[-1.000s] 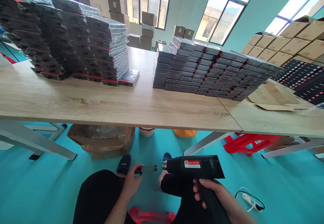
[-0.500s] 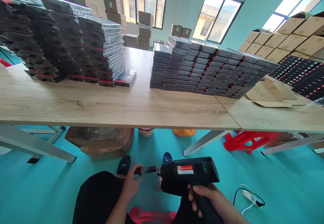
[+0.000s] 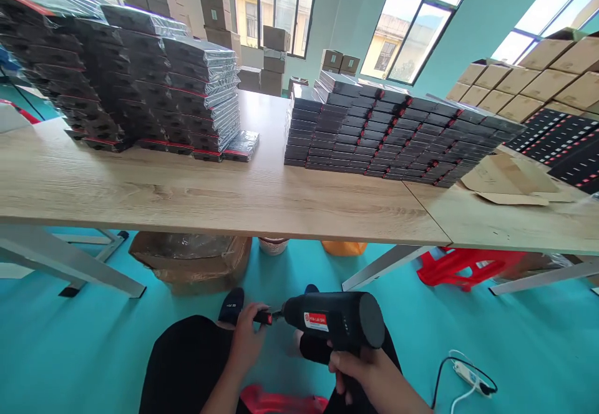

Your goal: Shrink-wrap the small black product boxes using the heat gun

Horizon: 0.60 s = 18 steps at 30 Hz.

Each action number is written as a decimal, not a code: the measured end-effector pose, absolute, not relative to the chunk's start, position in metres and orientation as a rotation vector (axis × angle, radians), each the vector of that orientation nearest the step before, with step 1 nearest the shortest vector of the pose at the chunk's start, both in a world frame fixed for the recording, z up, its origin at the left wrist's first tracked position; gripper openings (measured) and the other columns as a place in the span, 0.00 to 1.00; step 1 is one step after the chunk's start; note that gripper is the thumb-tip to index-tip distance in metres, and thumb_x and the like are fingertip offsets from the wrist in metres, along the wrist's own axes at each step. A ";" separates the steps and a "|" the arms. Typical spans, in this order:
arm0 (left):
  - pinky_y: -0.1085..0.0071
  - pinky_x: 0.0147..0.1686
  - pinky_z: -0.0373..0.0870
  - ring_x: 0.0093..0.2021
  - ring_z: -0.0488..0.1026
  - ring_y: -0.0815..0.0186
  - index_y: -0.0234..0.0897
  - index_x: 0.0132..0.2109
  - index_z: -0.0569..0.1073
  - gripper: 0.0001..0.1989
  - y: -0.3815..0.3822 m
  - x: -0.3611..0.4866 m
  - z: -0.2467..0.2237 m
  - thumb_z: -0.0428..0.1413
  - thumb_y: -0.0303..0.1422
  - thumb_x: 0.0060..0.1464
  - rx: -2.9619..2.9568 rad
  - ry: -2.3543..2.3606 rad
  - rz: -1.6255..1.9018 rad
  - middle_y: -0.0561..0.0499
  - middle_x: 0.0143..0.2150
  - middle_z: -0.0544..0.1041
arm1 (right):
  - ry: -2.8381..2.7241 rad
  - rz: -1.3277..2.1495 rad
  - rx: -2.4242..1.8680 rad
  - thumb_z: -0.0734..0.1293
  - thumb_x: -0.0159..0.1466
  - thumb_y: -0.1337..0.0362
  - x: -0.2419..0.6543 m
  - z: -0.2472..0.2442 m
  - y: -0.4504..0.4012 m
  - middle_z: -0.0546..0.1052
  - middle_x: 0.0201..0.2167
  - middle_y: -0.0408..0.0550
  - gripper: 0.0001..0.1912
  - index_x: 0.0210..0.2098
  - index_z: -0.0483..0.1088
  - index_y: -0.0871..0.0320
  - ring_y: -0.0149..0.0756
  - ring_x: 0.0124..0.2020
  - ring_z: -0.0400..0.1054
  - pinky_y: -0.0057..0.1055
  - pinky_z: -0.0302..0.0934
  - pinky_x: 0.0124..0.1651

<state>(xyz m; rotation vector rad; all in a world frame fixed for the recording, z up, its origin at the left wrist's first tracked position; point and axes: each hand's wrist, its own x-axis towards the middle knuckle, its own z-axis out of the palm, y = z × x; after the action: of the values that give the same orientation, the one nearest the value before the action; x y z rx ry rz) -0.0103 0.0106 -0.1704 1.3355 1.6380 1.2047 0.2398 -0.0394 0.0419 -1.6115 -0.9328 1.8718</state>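
My left hand [image 3: 249, 333] is closed on a small black box [image 3: 263, 318] with a red end, low in front of the table. In my right hand [image 3: 353, 370] is a black heat gun [image 3: 334, 320] with a red and white label, held by its handle. The gun's nozzle [image 3: 277, 315] points left, right beside the small box; whether they touch is hard to tell. Both hands are over my lap, below the table's front edge.
Stacks of black boxes in shiny film [image 3: 187, 90] and more stacked boxes [image 3: 374, 133] stand on the wooden table [image 3: 234, 196]. Flattened cardboard [image 3: 510, 177] lies at right. Under the table are a carton [image 3: 191, 264] and a red stool [image 3: 468, 267]. A power strip [image 3: 472, 376] lies on the floor.
The heat gun has moved left and turned, so its nozzle is now closer to the small box. The box has shifted slightly right, and the whole view has tilted a little.
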 end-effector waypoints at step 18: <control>0.56 0.50 0.71 0.42 0.77 0.55 0.41 0.38 0.79 0.18 0.014 -0.007 -0.159 0.53 0.28 0.37 1.263 1.576 1.178 0.48 0.39 0.81 | -0.772 1.767 -1.563 0.75 0.51 0.48 0.268 0.019 -0.047 0.76 0.29 0.47 0.29 0.44 0.71 0.62 0.37 0.26 0.69 0.33 0.63 0.26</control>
<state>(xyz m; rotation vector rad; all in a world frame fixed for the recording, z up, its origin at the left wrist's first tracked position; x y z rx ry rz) -0.0071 0.0138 -0.1591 1.2627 1.5760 1.1781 0.2683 -0.0471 0.0195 -1.5631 -0.7716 1.7674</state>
